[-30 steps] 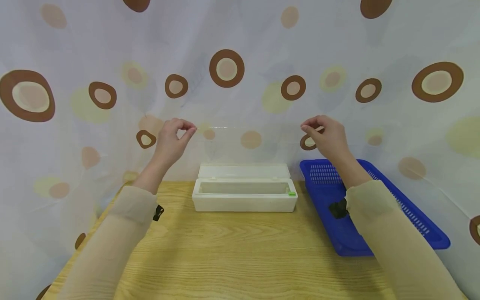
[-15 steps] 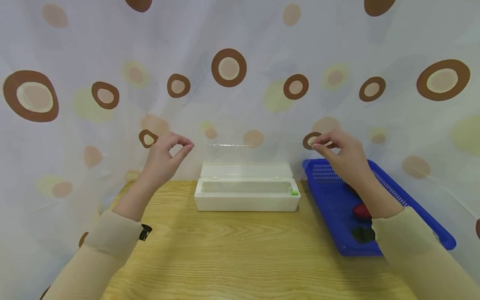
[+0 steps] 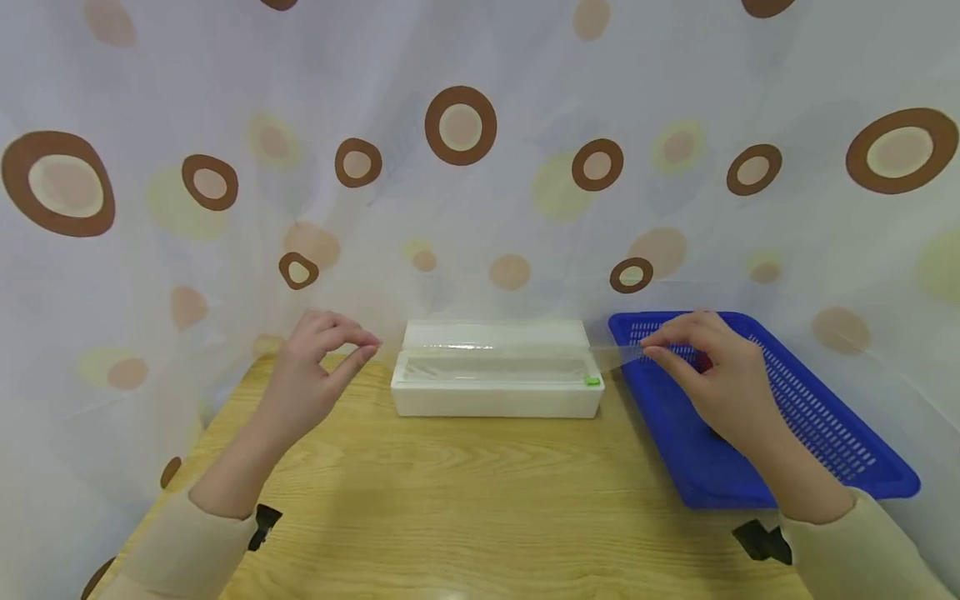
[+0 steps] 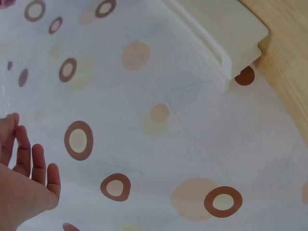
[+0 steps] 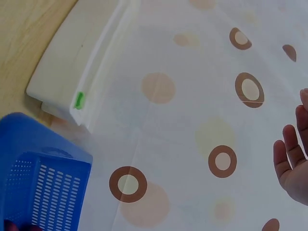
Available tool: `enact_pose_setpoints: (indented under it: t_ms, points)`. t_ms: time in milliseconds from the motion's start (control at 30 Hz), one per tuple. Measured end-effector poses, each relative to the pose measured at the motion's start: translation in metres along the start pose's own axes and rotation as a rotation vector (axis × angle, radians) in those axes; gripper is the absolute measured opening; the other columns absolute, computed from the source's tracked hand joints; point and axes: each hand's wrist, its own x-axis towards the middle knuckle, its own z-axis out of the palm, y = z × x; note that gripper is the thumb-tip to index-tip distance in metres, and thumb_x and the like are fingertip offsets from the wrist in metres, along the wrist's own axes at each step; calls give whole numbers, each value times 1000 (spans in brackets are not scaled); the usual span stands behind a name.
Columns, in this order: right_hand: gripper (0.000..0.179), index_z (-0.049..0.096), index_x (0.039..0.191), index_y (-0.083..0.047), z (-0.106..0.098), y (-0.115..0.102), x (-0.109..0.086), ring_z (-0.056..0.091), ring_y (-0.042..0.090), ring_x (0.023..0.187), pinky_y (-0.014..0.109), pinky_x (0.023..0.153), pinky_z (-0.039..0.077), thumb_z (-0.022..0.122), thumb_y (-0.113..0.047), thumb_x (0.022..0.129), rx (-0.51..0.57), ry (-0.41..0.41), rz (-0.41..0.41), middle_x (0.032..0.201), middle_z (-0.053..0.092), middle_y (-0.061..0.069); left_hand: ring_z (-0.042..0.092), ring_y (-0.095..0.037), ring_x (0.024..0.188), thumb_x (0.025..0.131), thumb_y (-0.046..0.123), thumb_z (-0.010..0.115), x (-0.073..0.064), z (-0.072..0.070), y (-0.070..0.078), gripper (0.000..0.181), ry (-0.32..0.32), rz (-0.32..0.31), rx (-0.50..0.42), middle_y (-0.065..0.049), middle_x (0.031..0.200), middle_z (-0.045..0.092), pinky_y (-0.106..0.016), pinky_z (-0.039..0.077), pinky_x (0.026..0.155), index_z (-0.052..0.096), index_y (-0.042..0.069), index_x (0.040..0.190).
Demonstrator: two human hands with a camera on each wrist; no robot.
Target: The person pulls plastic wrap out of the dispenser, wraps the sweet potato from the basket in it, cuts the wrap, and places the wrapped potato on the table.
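Note:
A sheet of clear cling film (image 3: 453, 346) stretches between my two hands; mostly its glinting edge shows. My left hand (image 3: 309, 371) pinches its left corner between thumb and fingertips. At the opposite end, my right hand (image 3: 723, 375) pinches the other corner in the same way. Behind the film stands a white cling film dispenser (image 3: 495, 403) with its lid raised and a green slider (image 3: 592, 381) at its right end. In the left wrist view the left hand (image 4: 29, 178) is partly cut off, as is the right hand (image 5: 296, 163) in the right wrist view.
A blue perforated basket (image 3: 667, 425) stands right of the dispenser, under my right forearm. Something red (image 3: 703, 362) lies in it, mostly hidden by the hand. The wooden table (image 3: 480, 500) reaches back to a patterned curtain (image 3: 510, 208).
Both hands have come down from above the dispenser to about its lid height, and moved somewhat farther apart. The film has lowered with them and now crosses in front of the lid.

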Motion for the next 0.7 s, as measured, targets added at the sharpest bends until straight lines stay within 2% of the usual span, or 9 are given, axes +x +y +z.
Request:
enact_pose_setpoints:
  t_ms: [100, 200, 267, 333, 433, 567, 700]
  points:
    - [26, 73, 86, -15, 0, -4, -13, 50, -3, 84, 6, 72, 38, 79, 3, 69, 36, 25, -40, 89, 65, -7, 51, -17, 92, 75, -2, 75, -13, -1, 4, 18, 5, 58, 7, 3, 87, 63, -26, 37, 78, 73, 11, 87]
    - [6, 73, 84, -12, 2, -7, -26, 54, -1, 94, 7, 84, 39, 75, -16, 79, 90, 54, -97, 86, 65, -1, 52, -17, 92, 78, 6, 75, -27, -3, 7, 11, 2, 97, 12, 4, 86, 63, -26, 38, 79, 73, 13, 87]
    - [21, 73, 82, -9, 3, -9, -34, 54, 1, 92, 6, 83, 39, 69, -30, 84, 115, 71, -132, 84, 65, 1, 52, -19, 93, 85, 18, 71, -35, -4, 7, 6, 2, 116, 7, 4, 86, 63, -27, 38, 82, 74, 14, 87]
    - [37, 73, 81, -8, 4, -12, -42, 54, 3, 91, 6, 84, 40, 61, -42, 87, 137, 86, -170, 83, 64, 2, 52, -19, 94, 90, 30, 64, -44, -4, 7, 19, 12, 144, 8, 5, 86, 63, -28, 37, 86, 74, 14, 88]
    - [36, 72, 79, -6, 7, -18, -52, 55, 7, 90, 8, 86, 41, 62, -38, 89, 180, 92, -240, 81, 64, 4, 52, -20, 93, 93, 39, 56, -57, -4, 7, 33, 37, 189, 1, 6, 84, 63, -28, 36, 90, 75, 13, 86]
    - [33, 71, 77, -4, 6, -25, -63, 54, 11, 93, 10, 91, 41, 61, -31, 91, 214, 71, -332, 78, 63, 4, 52, -19, 92, 93, 38, 57, -73, -1, 5, 32, 53, 221, -21, 7, 82, 61, -25, 35, 92, 75, 13, 84]
    - [28, 71, 79, -3, 4, -31, -71, 53, 13, 96, 13, 94, 40, 60, -25, 93, 280, 25, -405, 80, 62, 5, 50, -19, 93, 93, 34, 58, -88, 3, 4, 28, 37, 238, -69, 6, 83, 59, -22, 35, 93, 74, 13, 83]
